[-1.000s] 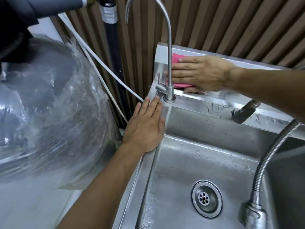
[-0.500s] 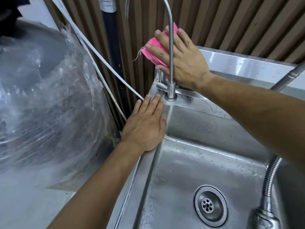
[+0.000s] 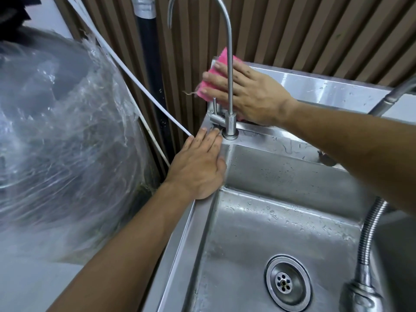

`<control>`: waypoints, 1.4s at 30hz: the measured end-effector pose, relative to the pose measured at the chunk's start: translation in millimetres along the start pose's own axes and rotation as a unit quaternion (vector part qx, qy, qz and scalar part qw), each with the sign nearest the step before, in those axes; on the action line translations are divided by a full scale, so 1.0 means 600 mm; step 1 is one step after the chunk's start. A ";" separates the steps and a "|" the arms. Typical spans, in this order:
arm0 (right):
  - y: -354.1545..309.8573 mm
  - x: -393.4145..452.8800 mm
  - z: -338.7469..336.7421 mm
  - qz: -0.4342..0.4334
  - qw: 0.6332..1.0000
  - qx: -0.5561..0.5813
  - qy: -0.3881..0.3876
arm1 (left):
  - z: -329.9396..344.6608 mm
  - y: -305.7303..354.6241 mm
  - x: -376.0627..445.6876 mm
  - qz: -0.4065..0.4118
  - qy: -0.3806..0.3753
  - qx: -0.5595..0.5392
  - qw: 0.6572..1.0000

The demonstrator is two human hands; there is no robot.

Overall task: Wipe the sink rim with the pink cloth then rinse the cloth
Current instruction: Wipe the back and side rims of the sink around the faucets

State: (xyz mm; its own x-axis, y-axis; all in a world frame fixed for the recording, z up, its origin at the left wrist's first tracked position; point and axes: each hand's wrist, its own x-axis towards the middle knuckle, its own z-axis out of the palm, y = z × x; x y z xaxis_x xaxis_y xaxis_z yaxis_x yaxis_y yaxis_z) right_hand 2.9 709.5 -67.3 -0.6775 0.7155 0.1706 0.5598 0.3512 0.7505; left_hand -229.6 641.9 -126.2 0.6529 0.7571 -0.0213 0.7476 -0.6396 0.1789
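Under the right hand [image 3: 249,95], the pink cloth [image 3: 211,83] is pressed flat-fingered against the sink's back wall at its left corner, behind the thin tap [image 3: 229,86]; cloth edges show past the fingertips. Just near of that tap's base, left hand [image 3: 198,167] lies flat, fingers straight, on the sink rim [image 3: 191,233], holding nothing; drain [image 3: 288,282] well below, hose [image 3: 369,235] to the right.

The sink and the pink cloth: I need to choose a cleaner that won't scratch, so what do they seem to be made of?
The sink looks like brushed stainless steel: grey, dully reflective, with beaded water drops. The gooseneck tap seems to be the same metal. The pink cloth under the right hand looks like soft woven or microfibre fabric, with a frayed thread at its edge; the exact fibre is unclear.
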 end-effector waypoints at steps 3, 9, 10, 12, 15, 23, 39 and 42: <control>-0.016 -0.083 -0.003 0.071 0.997 0.025 -0.010 | -0.001 -0.001 -0.003 -0.002 0.000 -0.003 1.000; -0.047 0.006 -0.013 0.180 0.983 0.032 0.024 | 0.002 0.007 -0.003 -0.011 0.010 0.023 1.000; -0.053 0.011 -0.016 0.191 0.981 0.030 0.031 | 0.001 0.006 -0.003 -0.008 0.008 0.022 1.000; -0.076 -0.024 -0.015 0.284 0.957 0.056 0.035 | -0.002 0.005 -0.003 -0.006 0.000 0.015 1.000; -0.105 -0.118 -0.021 0.475 0.871 0.115 0.042 | -0.004 0.003 -0.005 -0.001 -0.002 0.007 1.000; -0.095 0.022 -0.041 0.499 0.849 0.141 0.102 | -0.001 0.005 -0.005 -0.005 0.007 0.017 1.000; -0.088 -0.039 -0.015 0.390 0.911 0.105 0.084 | -0.001 0.002 -0.003 0.002 0.007 -0.002 1.000; -0.069 -0.038 -0.018 0.249 0.963 0.102 0.012 | -0.001 -0.001 -0.002 0.005 0.003 -0.005 1.000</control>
State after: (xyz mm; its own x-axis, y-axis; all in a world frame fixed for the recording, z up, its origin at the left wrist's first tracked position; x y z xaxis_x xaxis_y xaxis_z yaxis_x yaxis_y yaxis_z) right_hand -9.8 672.1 -95.6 -0.3104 0.8129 0.4928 0.8987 0.0820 0.4308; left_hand -230.6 641.5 -125.7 0.6597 0.7514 -0.0143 0.7397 -0.6458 0.1891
